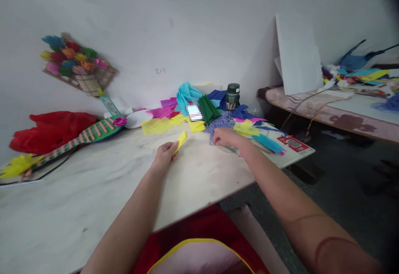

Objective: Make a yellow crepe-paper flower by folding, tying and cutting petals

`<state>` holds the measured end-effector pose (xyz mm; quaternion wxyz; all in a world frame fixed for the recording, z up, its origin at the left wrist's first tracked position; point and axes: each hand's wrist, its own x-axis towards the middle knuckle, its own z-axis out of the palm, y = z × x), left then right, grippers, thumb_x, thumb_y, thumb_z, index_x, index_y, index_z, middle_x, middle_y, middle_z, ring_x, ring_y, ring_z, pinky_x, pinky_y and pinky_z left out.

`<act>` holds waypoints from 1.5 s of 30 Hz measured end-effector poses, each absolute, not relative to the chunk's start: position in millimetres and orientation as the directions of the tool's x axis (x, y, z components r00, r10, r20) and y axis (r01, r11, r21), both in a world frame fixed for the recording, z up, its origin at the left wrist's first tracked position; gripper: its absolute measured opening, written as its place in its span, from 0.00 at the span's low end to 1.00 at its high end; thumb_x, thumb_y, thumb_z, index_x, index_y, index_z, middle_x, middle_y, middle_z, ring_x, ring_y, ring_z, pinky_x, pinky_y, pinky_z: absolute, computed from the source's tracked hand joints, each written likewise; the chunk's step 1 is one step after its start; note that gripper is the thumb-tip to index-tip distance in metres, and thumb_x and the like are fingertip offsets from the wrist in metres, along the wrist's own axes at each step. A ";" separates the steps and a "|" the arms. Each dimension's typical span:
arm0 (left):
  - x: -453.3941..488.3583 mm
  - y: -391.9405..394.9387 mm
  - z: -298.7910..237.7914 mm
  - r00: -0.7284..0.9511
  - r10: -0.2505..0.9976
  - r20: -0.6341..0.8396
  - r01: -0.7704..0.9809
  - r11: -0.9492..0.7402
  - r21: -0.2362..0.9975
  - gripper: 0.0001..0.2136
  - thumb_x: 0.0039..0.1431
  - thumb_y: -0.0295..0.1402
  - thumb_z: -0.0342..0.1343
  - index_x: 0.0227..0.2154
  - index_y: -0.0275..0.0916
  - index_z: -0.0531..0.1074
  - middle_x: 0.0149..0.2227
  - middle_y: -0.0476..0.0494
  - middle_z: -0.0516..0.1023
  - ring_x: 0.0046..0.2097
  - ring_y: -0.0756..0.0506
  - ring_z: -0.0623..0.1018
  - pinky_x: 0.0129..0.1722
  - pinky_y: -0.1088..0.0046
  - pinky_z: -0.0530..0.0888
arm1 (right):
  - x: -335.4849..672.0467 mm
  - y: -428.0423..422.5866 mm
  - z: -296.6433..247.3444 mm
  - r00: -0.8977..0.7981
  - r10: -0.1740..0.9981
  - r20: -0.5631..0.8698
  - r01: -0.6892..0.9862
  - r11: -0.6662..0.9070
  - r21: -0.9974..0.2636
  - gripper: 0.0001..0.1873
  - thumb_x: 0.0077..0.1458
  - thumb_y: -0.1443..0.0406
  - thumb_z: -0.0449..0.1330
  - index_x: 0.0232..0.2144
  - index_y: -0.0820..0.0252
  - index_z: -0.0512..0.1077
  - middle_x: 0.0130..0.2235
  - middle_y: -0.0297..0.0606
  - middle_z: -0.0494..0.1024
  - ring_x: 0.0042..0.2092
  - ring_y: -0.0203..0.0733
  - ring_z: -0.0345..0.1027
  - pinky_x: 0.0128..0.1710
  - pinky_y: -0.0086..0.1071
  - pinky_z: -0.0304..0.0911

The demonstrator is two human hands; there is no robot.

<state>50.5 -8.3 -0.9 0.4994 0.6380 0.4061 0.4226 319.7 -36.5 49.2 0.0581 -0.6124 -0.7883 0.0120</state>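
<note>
My left hand (166, 154) is closed around a folded strip of yellow crepe paper (181, 140), held a little above the table (199, 174). To the right, my right hand (225, 136) has its fingers pinched together at the front edge of a tangled heap of purple string (222, 121). Whether a strand is between those fingertips is too small to make out. Behind the hands lie a folded dark green paper (208, 108), a light blue paper (187, 93) and flat yellow sheets (156, 125).
A dark green jar (232, 96) stands by the wall. Light blue strips (269, 143) and a red QR card (293, 143) lie near the right edge. On the left are a red bag (56, 130) and a green decorated instrument shape (99, 133). Another table (349, 118) stands right.
</note>
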 end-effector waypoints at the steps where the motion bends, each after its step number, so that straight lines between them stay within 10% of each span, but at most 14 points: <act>1: 50.4 -7.7 -1.7 0.304 0.943 0.136 0.075 -0.166 0.983 0.17 0.47 0.47 0.54 0.22 0.35 0.66 0.17 0.50 0.66 0.17 0.55 0.61 0.18 0.78 0.57 | 319.4 -35.1 49.4 -0.250 0.956 0.153 0.954 0.270 -0.129 0.08 0.45 0.67 0.58 0.28 0.55 0.77 0.37 0.36 0.75 0.38 0.39 0.66 0.33 0.27 0.55; 8: 52.1 -5.6 -2.6 0.159 0.974 0.159 -0.131 -0.139 0.982 0.17 0.44 0.47 0.56 0.21 0.35 0.65 0.16 0.51 0.65 0.17 0.55 0.61 0.18 0.78 0.58 | 301.7 -21.2 72.2 0.086 0.723 0.686 0.614 0.504 -0.607 0.09 0.48 0.62 0.57 0.28 0.62 0.74 0.29 0.36 0.75 0.30 0.35 0.66 0.31 0.28 0.60; 18: 47.7 1.9 -3.2 -0.181 0.980 0.082 -0.323 -0.138 0.936 0.19 0.42 0.48 0.57 0.26 0.34 0.67 0.16 0.52 0.64 0.17 0.56 0.61 0.17 0.79 0.59 | 234.4 15.6 56.1 0.290 0.903 0.317 0.016 0.327 -0.945 0.02 0.47 0.70 0.56 0.25 0.64 0.68 0.23 0.34 0.75 0.21 0.30 0.66 0.19 0.23 0.63; 28: 42.0 17.4 12.8 -0.317 0.930 -0.185 -0.422 0.036 0.906 0.15 0.44 0.43 0.57 0.24 0.34 0.65 0.16 0.53 0.64 0.16 0.57 0.61 0.17 0.79 0.59 | 189.7 53.1 32.3 0.281 0.956 -0.081 -0.447 0.056 -0.893 0.06 0.46 0.76 0.57 0.24 0.65 0.64 0.19 0.33 0.73 0.21 0.31 0.68 0.23 0.24 0.67; 45: -15.5 28.9 -1.5 -0.579 0.810 -0.092 -0.397 -0.182 0.899 0.17 0.46 0.47 0.53 0.25 0.35 0.64 0.16 0.54 0.64 0.16 0.56 0.61 0.18 0.79 0.59 | 46.7 116.2 14.5 0.025 0.963 -0.269 -0.543 -0.213 -0.812 0.06 0.51 0.76 0.49 0.32 0.67 0.64 0.20 0.33 0.70 0.22 0.31 0.68 0.29 0.26 0.69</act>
